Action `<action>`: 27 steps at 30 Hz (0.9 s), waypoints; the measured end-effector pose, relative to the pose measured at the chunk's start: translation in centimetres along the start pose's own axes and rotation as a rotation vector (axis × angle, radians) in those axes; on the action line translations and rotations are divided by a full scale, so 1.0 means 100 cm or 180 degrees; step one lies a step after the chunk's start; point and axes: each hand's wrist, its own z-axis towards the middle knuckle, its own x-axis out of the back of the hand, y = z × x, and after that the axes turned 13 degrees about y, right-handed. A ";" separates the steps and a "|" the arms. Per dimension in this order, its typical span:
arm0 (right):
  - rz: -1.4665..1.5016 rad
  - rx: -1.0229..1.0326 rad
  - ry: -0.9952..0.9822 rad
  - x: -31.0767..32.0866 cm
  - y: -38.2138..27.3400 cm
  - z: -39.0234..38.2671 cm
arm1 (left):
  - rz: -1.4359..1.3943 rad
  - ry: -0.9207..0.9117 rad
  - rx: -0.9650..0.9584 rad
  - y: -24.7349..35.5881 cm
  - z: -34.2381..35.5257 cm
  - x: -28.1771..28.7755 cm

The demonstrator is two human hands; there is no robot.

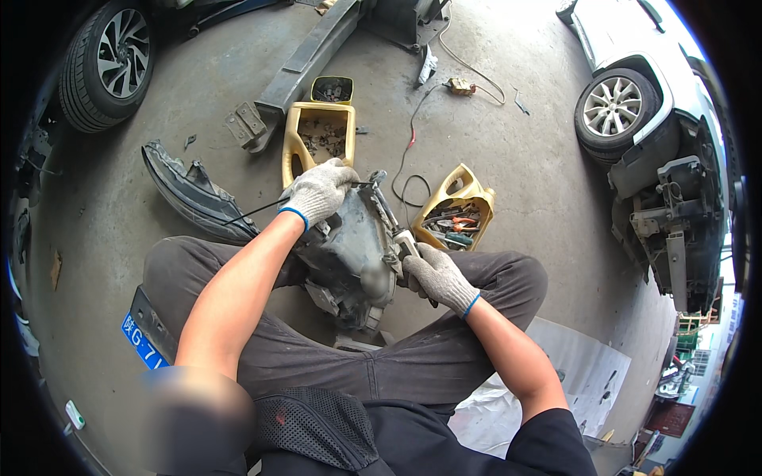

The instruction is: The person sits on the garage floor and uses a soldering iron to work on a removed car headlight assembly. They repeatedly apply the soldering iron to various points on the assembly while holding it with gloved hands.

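Observation:
Between my knees lies a car headlight (347, 246), its dark, dusty back side up. My left hand (320, 190), in a pale knit glove with a blue cuff, is closed on a thin black rod (258, 211) at the headlight's far edge. The rod sticks out to the left behind the hand. My right hand (440, 278), gloved likewise, grips the pale handle of a soldering iron (386, 213). Its long metal shaft slants up along the headlight's right side, with the tip near the rod's end. My fingers hide part of the handle.
A second headlight (190, 194) lies on the floor at left. Cut-open yellow jugs hold scraps (319, 111) ahead and pliers and other tools (468, 198) at right. A cable runs to a power strip (460, 86). Cars stand on both sides; a steel beam (309, 67) lies ahead.

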 end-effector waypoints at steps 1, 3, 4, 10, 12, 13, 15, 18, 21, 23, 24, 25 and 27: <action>-0.0001 -0.0018 -0.0007 0.000 -0.001 0.000 | -0.0011 -0.0003 0.0018 0.000 0.000 0.000; -0.0003 -0.0053 -0.0020 0.001 -0.003 -0.001 | -0.0016 0.0000 0.0026 0.000 0.000 0.000; 0.0018 -0.0063 -0.0029 0.000 -0.001 -0.001 | -0.0011 0.0005 0.0016 -0.001 0.000 0.000; 0.0127 -0.0049 -0.0070 0.001 0.001 0.001 | -0.0018 0.0028 0.0005 -0.001 0.000 -0.001; 0.0108 -0.0039 -0.0077 0.001 0.004 0.002 | -0.0010 0.0041 -0.0030 -0.002 0.000 -0.001; 0.0105 -0.0041 -0.0077 0.001 0.003 0.002 | -0.0006 0.0054 -0.0059 -0.002 -0.001 -0.001; 0.0097 -0.0045 -0.0079 0.000 0.001 0.001 | -0.0015 0.0064 -0.0080 -0.003 -0.001 -0.001; 0.0039 -0.0043 -0.0087 0.001 0.001 0.001 | -0.0052 0.0043 -0.0037 -0.003 -0.001 -0.001; 0.0063 -0.0052 -0.0075 0.001 0.000 0.001 | -0.0056 0.0026 -0.0010 -0.002 -0.001 -0.001; 0.0061 -0.0064 -0.0065 0.000 -0.003 -0.001 | -0.0026 0.0045 -0.0069 -0.003 -0.002 0.000; 0.0061 -0.0072 -0.0057 0.000 -0.004 -0.002 | -0.0035 0.0030 -0.0041 -0.002 -0.002 0.000; 0.0037 -0.0073 -0.0049 0.000 -0.004 -0.002 | -0.0044 0.0014 -0.0013 -0.001 -0.001 0.001; -0.0013 -0.0081 -0.0025 0.001 -0.004 -0.003 | -0.0074 -0.0007 0.0037 0.002 0.000 0.002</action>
